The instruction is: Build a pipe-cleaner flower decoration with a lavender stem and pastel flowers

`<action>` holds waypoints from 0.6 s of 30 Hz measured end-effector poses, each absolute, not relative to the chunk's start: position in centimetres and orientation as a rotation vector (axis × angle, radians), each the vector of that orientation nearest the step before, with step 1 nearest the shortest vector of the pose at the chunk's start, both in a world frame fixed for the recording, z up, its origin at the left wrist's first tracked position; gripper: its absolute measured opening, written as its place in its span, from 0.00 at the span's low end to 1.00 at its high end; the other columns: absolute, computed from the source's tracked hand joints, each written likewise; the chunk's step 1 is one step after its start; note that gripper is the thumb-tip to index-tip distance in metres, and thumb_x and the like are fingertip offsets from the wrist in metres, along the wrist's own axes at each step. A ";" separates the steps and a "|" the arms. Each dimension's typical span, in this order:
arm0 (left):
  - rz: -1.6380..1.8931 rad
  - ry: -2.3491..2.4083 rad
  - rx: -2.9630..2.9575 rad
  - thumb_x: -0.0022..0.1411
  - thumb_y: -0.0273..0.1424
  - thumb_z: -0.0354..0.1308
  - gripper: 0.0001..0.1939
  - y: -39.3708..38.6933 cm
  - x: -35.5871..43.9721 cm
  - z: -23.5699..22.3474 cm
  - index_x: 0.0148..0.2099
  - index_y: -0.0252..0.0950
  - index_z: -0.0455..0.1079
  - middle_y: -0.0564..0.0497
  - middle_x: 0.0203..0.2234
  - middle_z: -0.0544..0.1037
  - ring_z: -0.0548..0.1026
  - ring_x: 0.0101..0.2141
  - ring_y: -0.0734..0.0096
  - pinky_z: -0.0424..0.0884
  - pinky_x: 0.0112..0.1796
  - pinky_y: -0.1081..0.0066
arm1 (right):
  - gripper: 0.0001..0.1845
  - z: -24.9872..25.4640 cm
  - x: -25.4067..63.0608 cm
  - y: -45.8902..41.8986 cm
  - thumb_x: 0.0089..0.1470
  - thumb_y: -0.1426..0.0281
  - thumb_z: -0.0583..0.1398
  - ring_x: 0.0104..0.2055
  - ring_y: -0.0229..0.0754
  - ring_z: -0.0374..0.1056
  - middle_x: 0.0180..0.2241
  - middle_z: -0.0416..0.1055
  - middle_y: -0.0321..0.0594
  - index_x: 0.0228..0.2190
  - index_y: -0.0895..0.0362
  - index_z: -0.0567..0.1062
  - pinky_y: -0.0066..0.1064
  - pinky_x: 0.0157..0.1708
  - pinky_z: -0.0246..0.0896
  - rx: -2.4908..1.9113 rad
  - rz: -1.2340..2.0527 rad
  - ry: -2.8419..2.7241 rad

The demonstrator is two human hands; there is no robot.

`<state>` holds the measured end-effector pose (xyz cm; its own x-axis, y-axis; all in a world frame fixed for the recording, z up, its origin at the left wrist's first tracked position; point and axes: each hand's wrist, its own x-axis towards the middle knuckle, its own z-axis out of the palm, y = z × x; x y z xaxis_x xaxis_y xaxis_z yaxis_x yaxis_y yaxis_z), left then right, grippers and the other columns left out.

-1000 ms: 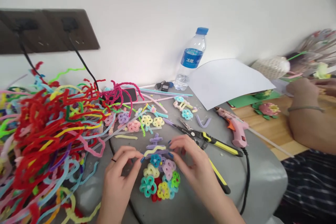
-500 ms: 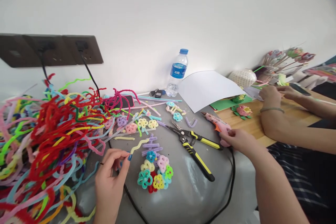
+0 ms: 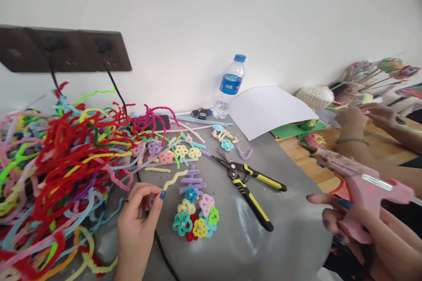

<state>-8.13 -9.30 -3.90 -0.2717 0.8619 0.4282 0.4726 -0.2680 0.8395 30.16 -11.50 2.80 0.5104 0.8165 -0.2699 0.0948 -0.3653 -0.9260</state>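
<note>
Between the thumb and fingers of my left hand (image 3: 140, 224) is one end of a wavy pale yellow pipe cleaner (image 3: 174, 178). My right hand (image 3: 372, 232) grips a pink hot glue gun (image 3: 359, 184) by its handle, lifted at the right with the nozzle pointing left. On the grey table between my hands lies a ring of pipe-cleaner flowers (image 3: 199, 228) in several colours. Purple pipe-cleaner pieces (image 3: 192, 181) stick out above it, close to the yellow one's far end.
Yellow-and-black pliers (image 3: 252, 202) lie open right of the flowers. A tangled heap of pipe cleaners (image 3: 75, 153) covers the left side. A water bottle (image 3: 231, 85) and white paper (image 3: 270, 112) are by the wall. A co-worker's hands (image 3: 352, 123) are at the right.
My right hand left the flower ring, took hold of the glue gun and lifted it off the table. My left hand moved slightly left with the yellow pipe cleaner.
</note>
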 end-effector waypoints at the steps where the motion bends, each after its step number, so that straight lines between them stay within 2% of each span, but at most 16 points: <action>1: 1.555 1.636 1.625 0.64 0.29 0.60 0.02 -9.3 -8.1 -3.8 0.36 0.39 0.73 0.53 0.32 0.73 0.71 0.28 0.75 0.69 0.28 0.79 | 0.21 2.9 29.1 -11.6 0.44 0.49 0.69 0.15 0.36 0.54 0.16 0.64 0.34 0.26 0.54 0.76 0.26 0.13 0.50 -1.739 1.066 -0.781; 2: 1.562 1.639 1.603 0.64 0.29 0.60 0.03 -9.3 -8.1 -3.7 0.36 0.39 0.72 0.52 0.31 0.73 0.71 0.28 0.74 0.69 0.27 0.79 | 0.23 3.1 28.0 -11.4 0.46 0.48 0.69 0.15 0.34 0.49 0.15 0.60 0.33 0.22 0.54 0.72 0.26 0.13 0.47 -1.677 1.163 -0.816; 4: 1.579 1.656 1.542 0.64 0.30 0.60 0.04 -9.4 -7.9 -3.5 0.35 0.38 0.72 0.52 0.31 0.73 0.71 0.29 0.73 0.69 0.27 0.79 | 0.30 3.4 25.6 -10.5 0.50 0.45 0.66 0.16 0.33 0.46 0.14 0.54 0.31 0.17 0.55 0.65 0.25 0.14 0.46 -1.561 1.311 -0.929; 6: 1.589 1.679 1.482 0.64 0.29 0.60 0.04 -9.5 -7.8 -3.3 0.35 0.38 0.72 0.51 0.31 0.73 0.72 0.30 0.73 0.70 0.28 0.79 | 0.29 3.7 23.4 -9.2 0.56 0.42 0.61 0.16 0.33 0.46 0.14 0.55 0.30 0.23 0.54 0.69 0.26 0.16 0.46 -1.540 1.537 -1.067; 8: 1.589 1.692 1.449 0.64 0.29 0.60 0.04 -9.6 -7.8 -3.2 0.34 0.39 0.72 0.51 0.32 0.74 0.73 0.31 0.72 0.70 0.29 0.79 | 0.28 3.9 21.5 -7.7 0.58 0.41 0.58 0.16 0.32 0.45 0.15 0.56 0.28 0.30 0.54 0.71 0.25 0.17 0.45 -1.525 1.690 -1.153; 10: 1.581 1.690 1.448 0.64 0.28 0.60 0.04 -9.7 -7.8 -3.1 0.34 0.39 0.72 0.52 0.32 0.74 0.73 0.30 0.73 0.70 0.29 0.80 | 0.30 3.9 20.2 -6.1 0.58 0.39 0.56 0.15 0.33 0.46 0.15 0.55 0.26 0.33 0.55 0.71 0.24 0.16 0.45 -1.547 1.820 -1.239; 14: 1.535 1.698 1.469 0.64 0.28 0.59 0.05 -9.7 -8.2 -3.2 0.34 0.40 0.72 0.52 0.32 0.74 0.72 0.28 0.74 0.69 0.27 0.80 | 0.35 3.6 19.4 -3.2 0.56 0.35 0.53 0.14 0.31 0.46 0.13 0.55 0.25 0.32 0.56 0.72 0.23 0.15 0.50 -1.560 1.987 -1.454; 18: 1.500 1.709 1.424 0.66 0.30 0.60 0.06 -9.8 -8.2 -3.4 0.34 0.41 0.71 0.51 0.32 0.73 0.72 0.30 0.72 0.70 0.28 0.78 | 0.35 3.5 19.0 -1.4 0.56 0.35 0.54 0.15 0.31 0.45 0.13 0.56 0.26 0.29 0.56 0.71 0.21 0.15 0.48 -1.545 2.070 -1.547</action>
